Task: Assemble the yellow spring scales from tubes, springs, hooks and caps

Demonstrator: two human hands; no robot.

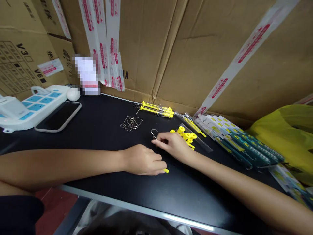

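Note:
My left hand [144,160] is closed, palm down, low over the black table. A small yellow plastic end [166,170] pokes out beyond its fingertips; the remainder of that piece is hidden. Just to the right, my right hand [174,143] pinches a bent metal wire hook [154,133] between thumb and finger, its curve pointing away from me. Several yellow plastic caps [187,136] lie right behind the right hand. Farther back, loose wire hooks [132,123] form a small tangled heap. Clear tubes with yellow ends and hooks [156,109] are stacked near the cardboard.
Packaged items on printed cards [234,140] fan out at the right, beside a yellow bag [286,137]. Clear tubes with yellow strips [192,124] lie before them. A phone [58,117] and a white power strip [36,106] are at left. Cardboard [141,49] walls the back.

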